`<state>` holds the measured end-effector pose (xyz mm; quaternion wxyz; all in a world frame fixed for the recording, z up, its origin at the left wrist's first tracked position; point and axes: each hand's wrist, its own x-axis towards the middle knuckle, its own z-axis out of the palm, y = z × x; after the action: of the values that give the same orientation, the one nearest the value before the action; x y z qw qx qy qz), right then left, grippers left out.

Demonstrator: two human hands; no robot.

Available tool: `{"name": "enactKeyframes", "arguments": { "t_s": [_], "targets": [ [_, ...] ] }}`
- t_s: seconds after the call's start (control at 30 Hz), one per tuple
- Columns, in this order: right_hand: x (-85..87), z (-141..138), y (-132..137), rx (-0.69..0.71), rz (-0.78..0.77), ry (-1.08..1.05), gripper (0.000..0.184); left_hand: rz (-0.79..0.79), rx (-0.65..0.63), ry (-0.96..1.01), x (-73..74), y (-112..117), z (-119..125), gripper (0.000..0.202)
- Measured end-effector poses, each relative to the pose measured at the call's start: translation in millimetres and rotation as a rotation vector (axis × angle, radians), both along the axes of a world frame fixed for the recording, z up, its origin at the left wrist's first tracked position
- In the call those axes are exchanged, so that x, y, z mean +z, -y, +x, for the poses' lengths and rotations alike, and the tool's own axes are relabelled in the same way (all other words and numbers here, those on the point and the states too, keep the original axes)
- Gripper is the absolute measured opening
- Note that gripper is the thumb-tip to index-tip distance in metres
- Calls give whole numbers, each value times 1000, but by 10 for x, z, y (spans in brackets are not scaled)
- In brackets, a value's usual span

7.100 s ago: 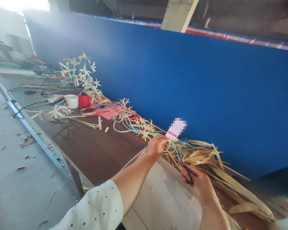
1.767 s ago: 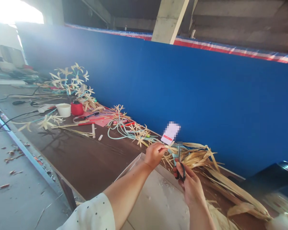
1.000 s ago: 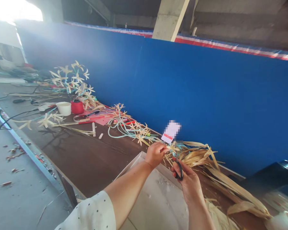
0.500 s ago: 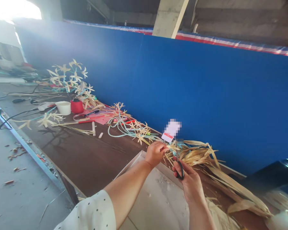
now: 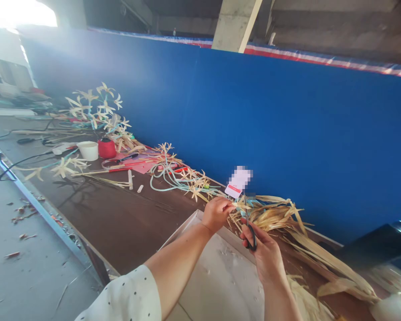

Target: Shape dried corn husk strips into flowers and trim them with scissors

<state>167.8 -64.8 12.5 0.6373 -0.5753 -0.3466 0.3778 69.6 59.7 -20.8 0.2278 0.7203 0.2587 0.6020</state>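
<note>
My left hand (image 5: pixel 216 213) is closed in a pinch on a small pale straw piece (image 5: pixel 238 206) held up over the white tray (image 5: pixel 217 276). My right hand (image 5: pixel 265 254) grips black-handled scissors (image 5: pixel 250 225), their blades pointing up at the straw piece beside my left fingers. A heap of dried husk strips (image 5: pixel 287 218) lies just behind both hands. A small white card (image 5: pixel 238 183) with a red stripe stands behind the left hand against the blue wall.
A long brown workbench (image 5: pixel 120 209) runs along a blue wall (image 5: pixel 287 133). Further along lie straw flowers (image 5: pixel 96 107), teal cords (image 5: pixel 169 178), a red spool (image 5: pixel 107 148), a white cup (image 5: pixel 88 150) and black cables (image 5: pixel 20 160). Litter dots the grey floor (image 5: pixel 20 249) on the left.
Over several seconds my right hand rose with the scissors from the tray's edge to the straw piece in my left fingers. In the last half second almost nothing moved.
</note>
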Motion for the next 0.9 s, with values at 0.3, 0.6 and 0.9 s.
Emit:
{"name": "enactKeyframes", "arguments": {
  "t_s": [0.3, 0.6, 0.9],
  "targets": [
    [-41, 36, -4, 17, 0, 28, 34, 16, 22, 5, 1, 1, 0, 11],
    [-23, 16, 2, 6, -6, 12, 34, 24, 19, 11, -10, -9, 7, 11],
    [25, -19, 2, -34, -22, 4, 39, 21, 29, -16, 9, -1, -2, 13]
  ]
}}
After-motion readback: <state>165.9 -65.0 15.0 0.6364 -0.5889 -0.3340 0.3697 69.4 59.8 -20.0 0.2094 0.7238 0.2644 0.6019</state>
